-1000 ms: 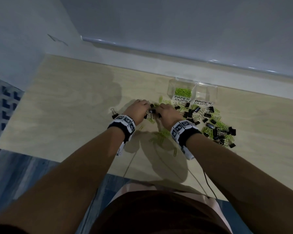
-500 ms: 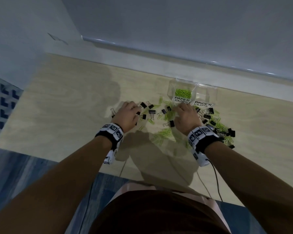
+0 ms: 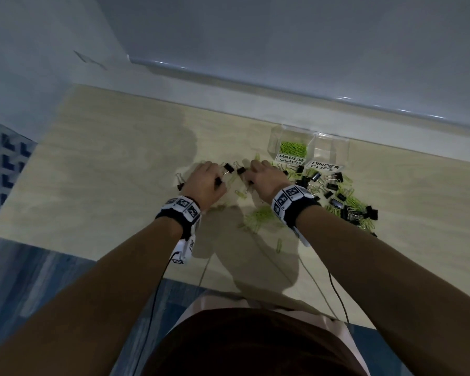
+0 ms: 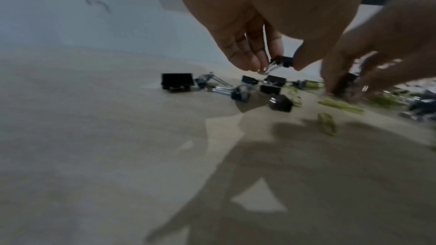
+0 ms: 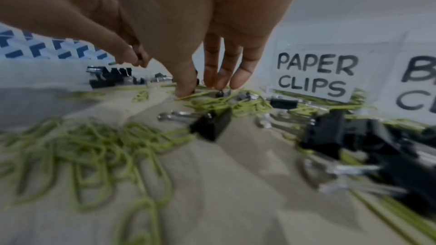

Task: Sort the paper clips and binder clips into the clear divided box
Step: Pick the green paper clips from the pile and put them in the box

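The left hand (image 4: pixel 257 31) pinches a small black binder clip (image 4: pixel 282 61) between thumb and fingertips, holding it just above the wooden tabletop (image 3: pixel 106 169), over a loose cluster of other black binder clips (image 4: pixel 271 88) lying flat on the wood. Just beside it, the right hand (image 5: pixel 200 31) reaches down with its fingers extended, fingertips (image 5: pixel 186 88) touching the tabletop among green paper clips (image 5: pixel 226 103); a dark clip shows at its fingertips in the left wrist view, but blur there means I cannot tell whether the hand grips it. In the head view the 2 hands sit close together, near the middle of the table. The clear divided box (image 3: pixel 308 147) stands at the far edge, to the right of the hands, with 2 compartments: the left one, labelled PAPER CLIPS (image 5: pixel 315 74), holds a heap of green paper clips (image 3: pixel 292 149), and the right one, labelled BINDER CLIPS (image 3: pixel 324 166), looks bare of clips from here. A mixed pile of black binder clips and green paper clips (image 3: pixel 342 196) spreads in front of the box and to the right of the right wrist, and a smaller bunch of green paper clips (image 3: pixel 258 217) lies nearer the person, between the wrists
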The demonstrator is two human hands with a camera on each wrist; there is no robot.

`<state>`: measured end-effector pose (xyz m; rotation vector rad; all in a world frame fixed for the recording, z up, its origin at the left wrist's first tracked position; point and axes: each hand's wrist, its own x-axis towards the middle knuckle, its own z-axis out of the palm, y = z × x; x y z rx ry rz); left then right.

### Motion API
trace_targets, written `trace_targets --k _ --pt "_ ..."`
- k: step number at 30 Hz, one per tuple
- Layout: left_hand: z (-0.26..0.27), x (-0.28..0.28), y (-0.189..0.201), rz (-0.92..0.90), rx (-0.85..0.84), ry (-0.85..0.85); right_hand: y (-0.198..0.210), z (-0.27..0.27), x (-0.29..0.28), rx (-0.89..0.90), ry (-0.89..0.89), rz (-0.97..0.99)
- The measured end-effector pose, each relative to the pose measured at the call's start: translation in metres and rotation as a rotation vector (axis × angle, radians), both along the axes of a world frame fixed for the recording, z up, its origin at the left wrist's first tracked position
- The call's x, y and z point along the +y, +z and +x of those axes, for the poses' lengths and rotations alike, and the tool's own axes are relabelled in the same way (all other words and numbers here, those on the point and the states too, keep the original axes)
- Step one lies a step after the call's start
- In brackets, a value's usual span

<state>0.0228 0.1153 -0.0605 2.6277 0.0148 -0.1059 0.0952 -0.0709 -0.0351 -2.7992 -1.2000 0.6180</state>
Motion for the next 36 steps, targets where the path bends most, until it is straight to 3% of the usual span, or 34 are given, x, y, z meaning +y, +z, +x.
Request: trace_targets --k 3,8,14,18,21,25,28,30,36 --pt "0.005 0.015 0.006 0.111 0.023 0.049 0.000 0.001 -0.012 0.002 -0.015 0.046" --pt "0.030 0.000 0.008 0.124 0.037 -0.140 0.002 -0.003 -0.053 -0.105 -0.350 0.328" --pt "0.058 -0.024 0.004 0.204 0.101 -0.299 0.003 -0.015 -0.106 -0.178 -0.515 0.069" --pt "0.065 -0.024 -0.002 0.258 0.125 -0.325 0.004 -0.028 -0.097 -0.184 -0.342 0.181" --pt "0.062 -0.028 -0.003 0.277 0.119 -0.269 0.003 -0.034 -0.077 -0.069 -0.178 0.192" --pt "0.062 -0.021 0.001 0.255 0.087 -0.036 -0.006 -0.035 -0.064 0.010 -0.124 0.118" --pt "0.065 -0.010 0.006 0.336 0.124 0.091 -0.010 -0.034 -0.068 0.016 -0.147 0.146" --pt "0.068 -0.012 0.009 0.367 0.125 0.042 -0.012 -0.034 -0.077 0.018 -0.158 0.148" --pt "0.074 -0.058 0.010 0.349 0.156 -0.308 -0.016 -0.029 -0.109 0.027 -0.238 0.097"
